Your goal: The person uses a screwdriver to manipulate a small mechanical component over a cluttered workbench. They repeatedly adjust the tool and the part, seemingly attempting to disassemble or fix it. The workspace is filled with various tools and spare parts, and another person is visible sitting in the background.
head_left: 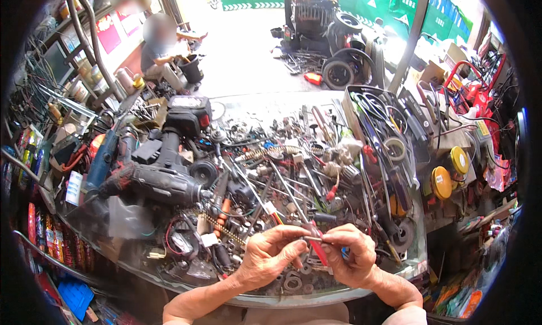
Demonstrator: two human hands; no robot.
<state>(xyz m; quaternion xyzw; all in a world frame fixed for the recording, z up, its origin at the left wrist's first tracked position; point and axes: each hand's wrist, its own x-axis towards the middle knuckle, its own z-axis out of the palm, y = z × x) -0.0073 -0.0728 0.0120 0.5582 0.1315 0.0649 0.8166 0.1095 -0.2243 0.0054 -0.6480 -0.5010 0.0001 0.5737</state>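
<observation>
Both my hands meet over the near edge of a glass-topped workbench (141, 271). My left hand (272, 253) pinches the left end of a short thin metal rod (312, 238) between thumb and forefinger. My right hand (351, 256) grips the rod's other end together with a red-handled tool (318, 251) that slants down between the hands. Directly under the hands lie washers, nuts and small metal parts (293, 281). How the rod joins the red tool is hidden by my fingers.
A black power drill (161, 181) lies at the left among wires, springs, screwdrivers and loose parts. A dark tray of pliers and tools (378, 127) stands at the right, beside yellow round tins (441, 182). A seated person (161, 45) is far left; a machine with wheels (339, 71) stands beyond.
</observation>
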